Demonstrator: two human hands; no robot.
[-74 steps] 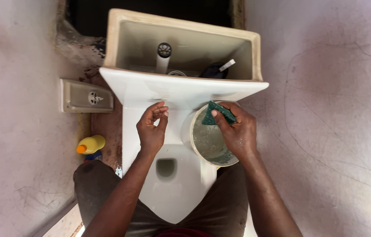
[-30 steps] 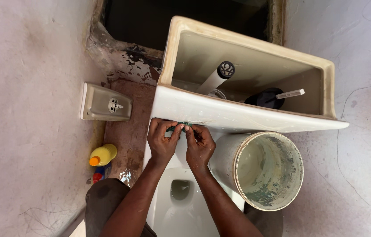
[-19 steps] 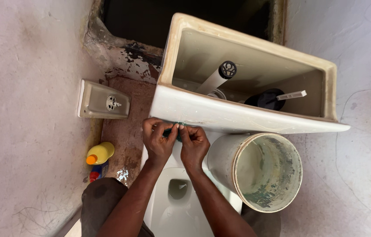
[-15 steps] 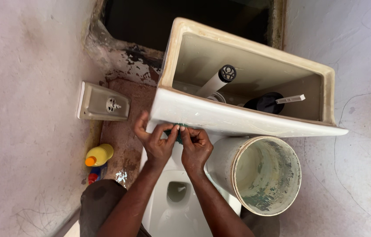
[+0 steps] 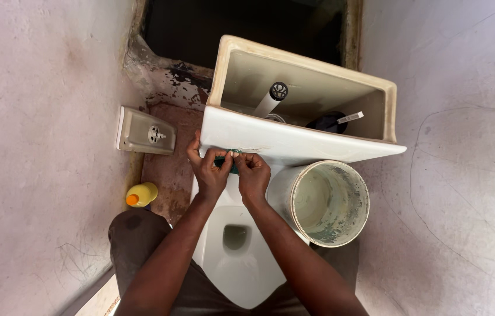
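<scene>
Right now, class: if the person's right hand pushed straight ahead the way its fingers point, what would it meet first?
The right hand would most likely meet the white front wall of the open toilet tank, just beyond the green pad it pinches; depth is hard to judge.

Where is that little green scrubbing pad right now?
In the head view, the green pad is pinched between the left hand and right hand, up against the front of the white tank, just left of the bucket.

The single head-worn camera looks steeply down from close above (no second view) with the open cistern (image 5: 303, 111) far and the toilet bowl (image 5: 236, 257) near.
</scene>
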